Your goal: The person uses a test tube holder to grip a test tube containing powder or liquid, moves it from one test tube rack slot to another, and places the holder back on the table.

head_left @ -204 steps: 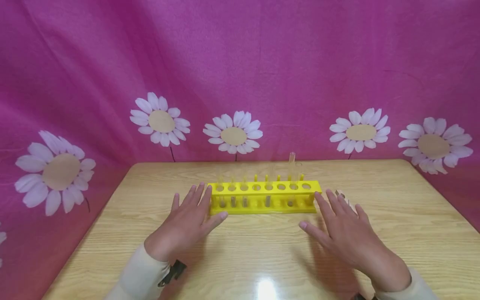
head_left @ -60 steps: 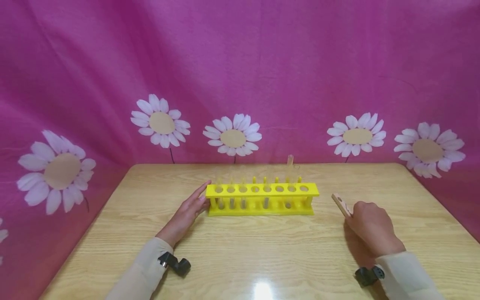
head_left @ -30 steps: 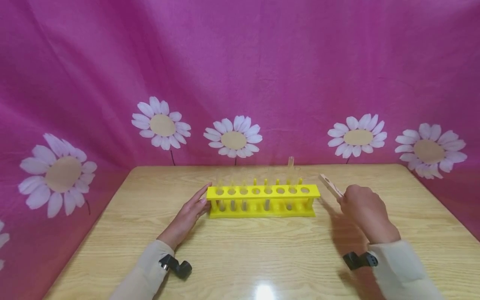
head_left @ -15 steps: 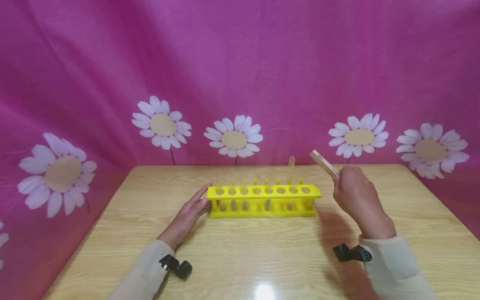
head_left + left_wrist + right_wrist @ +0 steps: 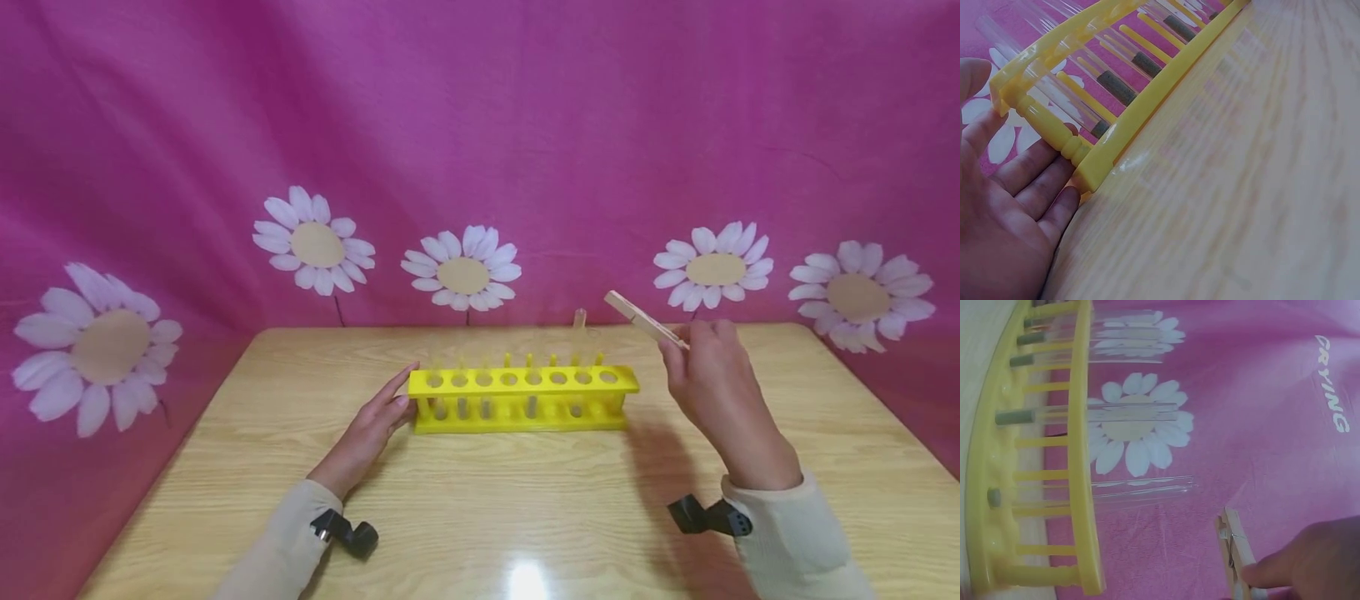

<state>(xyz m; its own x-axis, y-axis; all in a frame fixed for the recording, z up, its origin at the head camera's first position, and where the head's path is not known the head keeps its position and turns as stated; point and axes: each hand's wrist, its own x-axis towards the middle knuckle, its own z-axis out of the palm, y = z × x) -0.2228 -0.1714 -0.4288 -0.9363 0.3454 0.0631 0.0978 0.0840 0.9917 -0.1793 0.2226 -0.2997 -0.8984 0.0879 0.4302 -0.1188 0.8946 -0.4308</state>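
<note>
A yellow rack [image 5: 525, 382] stands on the table with several clear tubes in its holes; in the left wrist view dark matter [image 5: 1116, 87] lies at the tubes' bottoms. My left hand [image 5: 367, 433] touches the rack's left end, its fingers fairly straight against the end post [image 5: 1044, 125]. My right hand [image 5: 723, 392] pinches a wooden clothespin [image 5: 641, 319] by its rear end, raised to the right of the rack. In the right wrist view the clothespin [image 5: 1235, 550] is apart from the nearest tube [image 5: 1141, 490], and most of my right hand is outside the frame.
The wooden table [image 5: 480, 517] reaches back to a pink cloth [image 5: 450, 125] printed with white daisies. A black wrist mount [image 5: 345, 533] sits on my left sleeve, and another mount [image 5: 708, 517] on my right sleeve.
Both hands were spread open at the rack's ends earliest on. My right hand has since taken the clothespin and moved it up and left. My left hand has stayed at the rack's left end.
</note>
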